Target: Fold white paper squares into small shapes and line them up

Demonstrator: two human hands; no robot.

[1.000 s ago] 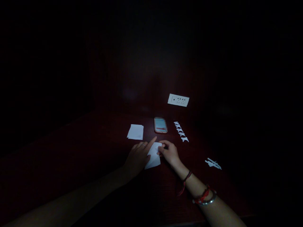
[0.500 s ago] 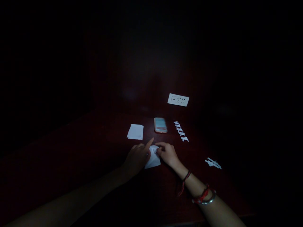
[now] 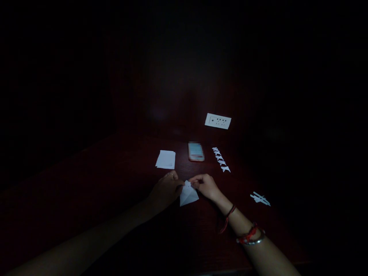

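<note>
Here we hold the folded paper [image 3: 189,197] at its far end, our left hand [image 3: 166,189] pinching its left side, our right hand [image 3: 207,186] its right, slightly apart. It lies on the table [image 3: 132,161], nearer than the phone [image 3: 196,151].

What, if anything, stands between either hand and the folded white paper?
Nothing visible: the left hand and right hand both have fingers at the white paper's far end. The phone and paper stack lie beyond both hands.
</note>
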